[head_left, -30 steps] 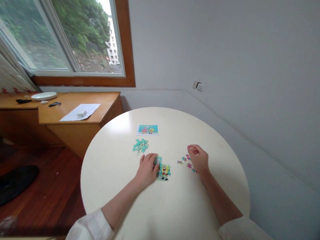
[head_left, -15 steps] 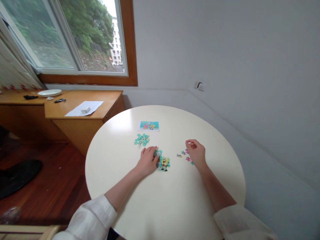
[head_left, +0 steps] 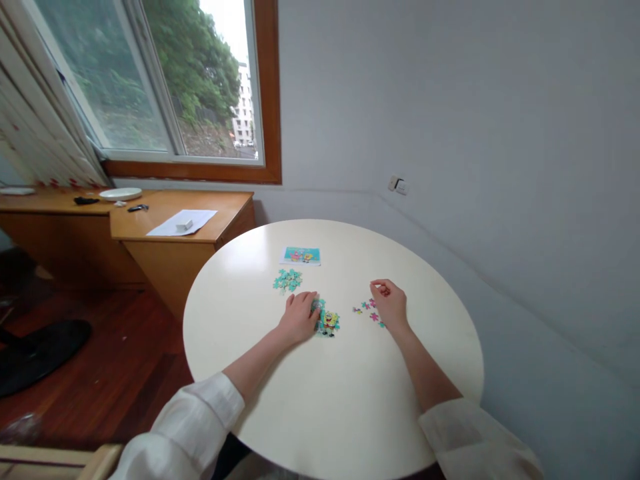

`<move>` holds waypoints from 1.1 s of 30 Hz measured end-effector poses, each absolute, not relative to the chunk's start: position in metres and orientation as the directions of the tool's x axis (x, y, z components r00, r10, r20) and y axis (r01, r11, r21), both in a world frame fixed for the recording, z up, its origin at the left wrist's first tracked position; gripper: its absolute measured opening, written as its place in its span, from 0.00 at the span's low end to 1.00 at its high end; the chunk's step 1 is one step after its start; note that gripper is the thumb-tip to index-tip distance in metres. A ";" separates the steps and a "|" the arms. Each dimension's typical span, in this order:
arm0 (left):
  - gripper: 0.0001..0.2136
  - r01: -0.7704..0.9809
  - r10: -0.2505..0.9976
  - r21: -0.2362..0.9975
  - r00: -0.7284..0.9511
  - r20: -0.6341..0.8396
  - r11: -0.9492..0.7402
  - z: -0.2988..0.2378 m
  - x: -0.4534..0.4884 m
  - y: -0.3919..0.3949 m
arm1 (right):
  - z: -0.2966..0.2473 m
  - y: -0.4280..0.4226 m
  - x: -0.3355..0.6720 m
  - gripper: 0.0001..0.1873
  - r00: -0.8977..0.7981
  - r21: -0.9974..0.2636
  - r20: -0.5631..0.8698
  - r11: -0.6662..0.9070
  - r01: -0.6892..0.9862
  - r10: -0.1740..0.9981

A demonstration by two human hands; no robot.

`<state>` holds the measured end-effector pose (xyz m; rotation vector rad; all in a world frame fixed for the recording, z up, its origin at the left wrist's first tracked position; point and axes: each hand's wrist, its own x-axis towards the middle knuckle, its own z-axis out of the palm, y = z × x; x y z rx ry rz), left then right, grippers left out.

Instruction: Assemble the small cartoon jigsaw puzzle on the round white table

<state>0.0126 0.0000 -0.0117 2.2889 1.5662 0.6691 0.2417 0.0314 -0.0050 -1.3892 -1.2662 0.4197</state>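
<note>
On the round table, my left hand (head_left: pixel 301 316) rests with its fingers apart and lying against the left side of a joined section of jigsaw puzzle (head_left: pixel 330 321). That section shows a yellow cartoon figure, and the hand covers part of it. To the right, my right hand (head_left: pixel 391 303) is held in a pinch over several loose pink and teal puzzle pieces (head_left: pixel 374 317). Whatever sits between its fingertips, if anything, is too small to make out. Beyond the left hand lies a heap of teal puzzle pieces (head_left: pixel 287 280).
A printed picture card (head_left: pixel 301 256) lies behind the teal heap, on the white round table (head_left: pixel 320 393). A wooden desk (head_left: pixel 235 207) stands at the back left, bearing a white plate (head_left: pixel 121 194), a paper sheet (head_left: pixel 205 220) and a small white box (head_left: pixel 185 225).
The camera view has tilted up and shifted left a little, so the scene sits differently. Both hands keep nearly the same places and poses on the table.
</note>
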 end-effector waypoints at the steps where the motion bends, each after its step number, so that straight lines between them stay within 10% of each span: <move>1: 0.18 0.797 0.930 0.482 0.296 0.216 -0.365 -0.012 0.013 0.000 | -0.005 0.033 0.243 0.12 0.340 -0.867 0.405 0.238 0.438 0.849; 13: 0.18 0.760 0.920 0.519 0.303 0.249 -0.391 -0.016 0.009 0.009 | -0.011 0.045 0.286 0.11 0.124 -0.715 0.297 0.135 0.686 0.947; 33: 0.19 0.564 0.942 0.761 0.276 0.191 -0.320 -0.003 -0.003 0.012 | -0.029 0.051 0.320 0.10 0.109 -0.818 0.220 0.123 0.561 0.969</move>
